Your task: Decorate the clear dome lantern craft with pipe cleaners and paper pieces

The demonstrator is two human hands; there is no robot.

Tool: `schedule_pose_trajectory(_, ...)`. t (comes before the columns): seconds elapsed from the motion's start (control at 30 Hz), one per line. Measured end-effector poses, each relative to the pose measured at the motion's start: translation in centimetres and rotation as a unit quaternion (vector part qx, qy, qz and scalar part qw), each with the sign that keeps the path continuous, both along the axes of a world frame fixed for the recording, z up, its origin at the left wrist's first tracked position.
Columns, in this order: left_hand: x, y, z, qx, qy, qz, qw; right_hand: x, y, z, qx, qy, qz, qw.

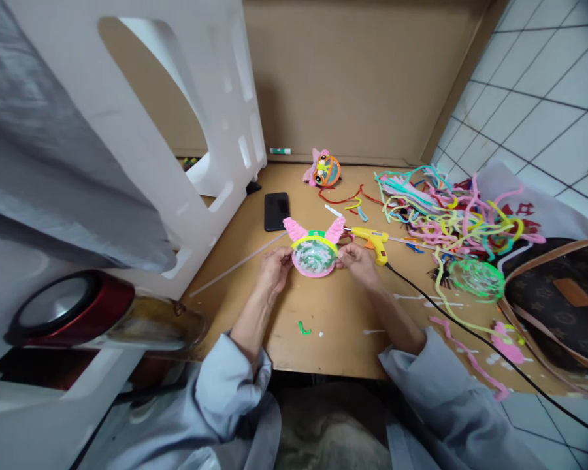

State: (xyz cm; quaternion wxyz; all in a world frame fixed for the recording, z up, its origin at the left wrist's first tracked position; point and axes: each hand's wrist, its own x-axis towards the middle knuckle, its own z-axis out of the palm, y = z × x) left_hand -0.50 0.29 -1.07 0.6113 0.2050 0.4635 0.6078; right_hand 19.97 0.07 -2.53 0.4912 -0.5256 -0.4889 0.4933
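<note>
Head view gives me the eared ornament [314,256] over the middle of the tabletop [255,316], its two pink ears [295,229] spreading from the far side. I see the fingers of the left hand [273,269] grasping its left edge and those of the right hand [357,262] grasping the opposite edge. I can't tell whether it touches the surface below. Beyond it, to the left, lies a black phone [277,211]; just right, a yellow glue gun [373,241].

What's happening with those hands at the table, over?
Left hand and right hand: holding opposite sides of the pink-eared craft piece. Both ears pointing away from the wearer. Yellow glue gun close by right hand; green scrap nearer the wearer.
</note>
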Motion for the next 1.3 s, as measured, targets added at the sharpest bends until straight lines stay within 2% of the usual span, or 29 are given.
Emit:
schedule_pose_trajectory(0.33,0.0,-0.1,0.2,0.01,-0.023,-0.029,0.999,0.9,0.6,-1.2,-0.008,0.033,-0.01,0.999)
schedule_pose_trajectory(0.6,0.2,0.0,0.0,0.014,-0.025,-0.028,0.999,1.1,0.6,-1.6,0.006,0.038,-0.017,0.999)
schedule_pose_trajectory(1.3,0.2,0.0,-0.3,0.019,0.013,-0.011,1.0,-0.3,0.3,-1.4,-0.004,0.061,-0.033,0.998)
